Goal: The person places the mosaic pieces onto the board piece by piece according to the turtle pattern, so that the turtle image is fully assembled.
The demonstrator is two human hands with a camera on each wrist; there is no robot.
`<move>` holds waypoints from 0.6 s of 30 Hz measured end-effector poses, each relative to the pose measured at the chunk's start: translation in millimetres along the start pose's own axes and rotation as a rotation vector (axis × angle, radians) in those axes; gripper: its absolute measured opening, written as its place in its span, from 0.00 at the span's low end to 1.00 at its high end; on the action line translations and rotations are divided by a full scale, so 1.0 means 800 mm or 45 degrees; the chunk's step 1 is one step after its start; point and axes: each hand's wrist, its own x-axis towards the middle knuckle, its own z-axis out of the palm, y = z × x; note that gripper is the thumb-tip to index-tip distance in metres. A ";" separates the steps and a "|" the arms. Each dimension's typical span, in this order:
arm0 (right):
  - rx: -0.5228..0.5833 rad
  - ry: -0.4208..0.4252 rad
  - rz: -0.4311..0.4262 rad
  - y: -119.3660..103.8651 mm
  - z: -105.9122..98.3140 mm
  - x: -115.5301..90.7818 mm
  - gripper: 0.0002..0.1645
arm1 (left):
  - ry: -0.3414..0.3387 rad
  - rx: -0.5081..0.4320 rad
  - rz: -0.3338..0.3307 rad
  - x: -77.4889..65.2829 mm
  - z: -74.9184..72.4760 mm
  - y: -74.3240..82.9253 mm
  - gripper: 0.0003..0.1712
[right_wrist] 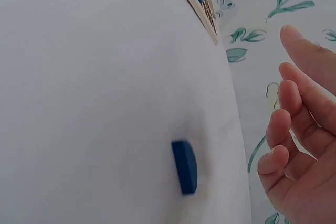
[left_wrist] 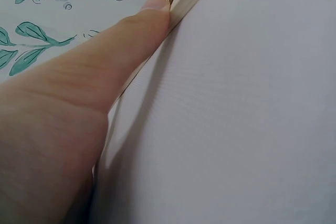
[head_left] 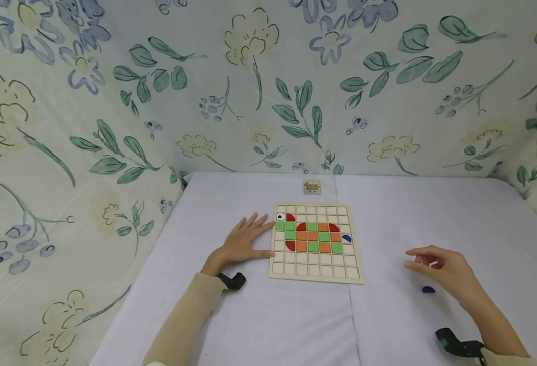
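A wooden grid board (head_left: 316, 270) lies on the table, with red, green and orange tiles forming a shape in its cells. At the shape's upper left sits a white eye tile (head_left: 280, 217), and a blue half-round tile (head_left: 347, 238) lies at its right end. My left hand (head_left: 242, 241) rests by the board's left edge, fingers spread, thumb and fingertips right at the rim. Over the table to the right, my right hand (head_left: 447, 265) holds nothing, its fingers loosely bent. Near it a loose blue half-round piece (right_wrist: 185, 167) lies on the white cloth.
A small pattern card (head_left: 311, 187) lies behind the board. White cloth (head_left: 232, 325) covers the table, and a floral curtain (head_left: 268, 127) hangs along the back and left. Black wrist devices (head_left: 459, 345) are on both wrists.
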 end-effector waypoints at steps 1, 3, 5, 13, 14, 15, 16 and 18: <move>0.003 -0.004 0.031 0.005 -0.004 -0.005 0.19 | -0.005 0.001 -0.003 0.000 0.000 0.000 0.55; 0.012 -0.023 0.092 0.016 -0.011 -0.015 0.21 | -0.011 0.005 -0.007 0.000 -0.001 0.001 0.55; 0.011 -0.046 0.144 0.026 -0.016 -0.023 0.22 | -0.009 -0.002 -0.005 0.001 -0.002 0.001 0.55; 0.118 -0.135 0.224 0.047 -0.022 -0.042 0.23 | -0.004 -0.023 0.001 0.000 -0.003 0.001 0.55; 0.121 -0.139 0.229 0.049 -0.021 -0.042 0.24 | -0.001 -0.025 0.002 0.000 -0.003 0.001 0.55; 0.123 -0.142 0.234 0.051 -0.020 -0.043 0.24 | 0.004 -0.030 0.005 -0.001 -0.002 0.000 0.55; 0.116 -0.144 0.231 0.052 -0.018 -0.044 0.24 | 0.007 -0.031 0.005 -0.001 -0.001 0.000 0.55; 0.101 -0.139 0.220 0.055 -0.016 -0.045 0.25 | 0.015 -0.032 0.008 -0.001 0.001 -0.001 0.55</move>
